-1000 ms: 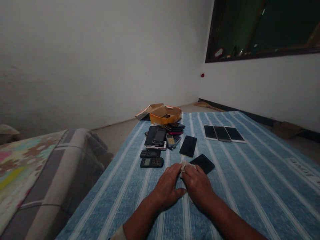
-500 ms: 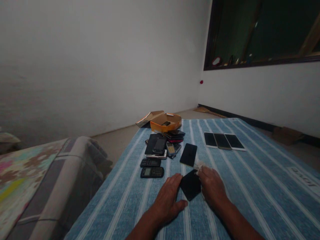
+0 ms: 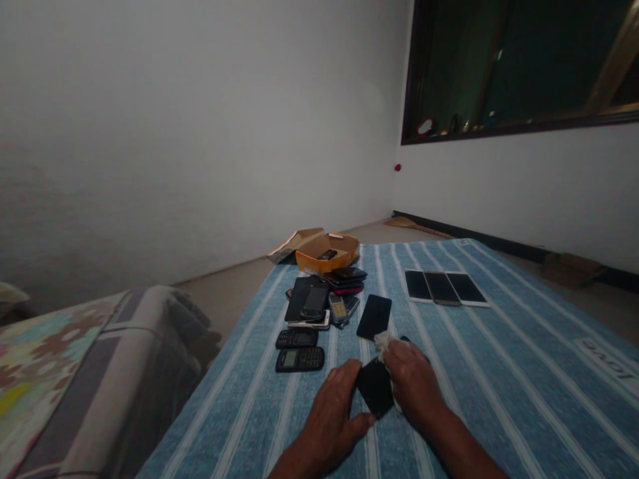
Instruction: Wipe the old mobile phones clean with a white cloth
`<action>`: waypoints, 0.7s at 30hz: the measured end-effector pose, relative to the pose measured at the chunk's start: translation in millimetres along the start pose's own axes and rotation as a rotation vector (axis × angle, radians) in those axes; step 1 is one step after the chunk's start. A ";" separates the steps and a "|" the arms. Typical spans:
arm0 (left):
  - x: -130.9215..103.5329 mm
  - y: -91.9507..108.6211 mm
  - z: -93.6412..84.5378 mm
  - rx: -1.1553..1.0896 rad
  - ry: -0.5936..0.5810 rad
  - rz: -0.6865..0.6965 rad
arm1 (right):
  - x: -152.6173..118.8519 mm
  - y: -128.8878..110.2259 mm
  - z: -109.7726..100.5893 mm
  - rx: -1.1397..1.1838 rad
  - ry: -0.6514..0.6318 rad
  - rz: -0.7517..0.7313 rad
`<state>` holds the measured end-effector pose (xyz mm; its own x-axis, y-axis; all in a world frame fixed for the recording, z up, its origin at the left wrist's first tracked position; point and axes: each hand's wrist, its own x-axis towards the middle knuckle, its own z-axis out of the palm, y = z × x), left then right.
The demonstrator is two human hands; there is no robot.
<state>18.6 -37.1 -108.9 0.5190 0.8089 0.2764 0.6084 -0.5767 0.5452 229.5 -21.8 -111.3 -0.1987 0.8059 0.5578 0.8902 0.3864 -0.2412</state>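
Clutching cloth, the right hand now sits farther right; the left hand, thumb spread, touches the phone.

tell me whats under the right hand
Parts of a pale cloth and a black phone show around the right hand; whatever lies directly beneath it is covered.
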 end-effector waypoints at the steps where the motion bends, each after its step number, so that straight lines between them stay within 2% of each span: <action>1: 0.4 1.0 -1.6 -0.010 -0.003 0.001 | 0.7 6.7 -2.4 -0.023 0.002 0.030; 4: -0.3 0.1 -3.9 -0.024 -0.006 0.017 | -0.4 19.8 -5.4 -0.086 0.035 0.078; 7: -2.1 -4.6 -1.8 -0.022 -0.002 0.020 | -6.5 20.5 -1.4 -0.129 0.063 0.061; 11: -3.3 -9.8 3.0 -0.023 0.000 0.007 | -18.7 3.1 9.9 -0.091 0.113 -0.062; 17: -6.3 -16.3 6.7 0.006 0.019 0.029 | -33.2 -34.2 23.1 0.017 0.316 -0.221; 21: -8.6 -18.0 7.8 0.037 0.022 0.047 | -34.4 -34.8 15.5 0.047 0.304 -0.226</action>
<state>7.8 -34.5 -127.2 0.5348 0.7826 0.3186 0.6056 -0.6179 0.5015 199.0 -56.0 -134.4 -0.2509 0.5312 0.8093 0.8167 0.5650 -0.1177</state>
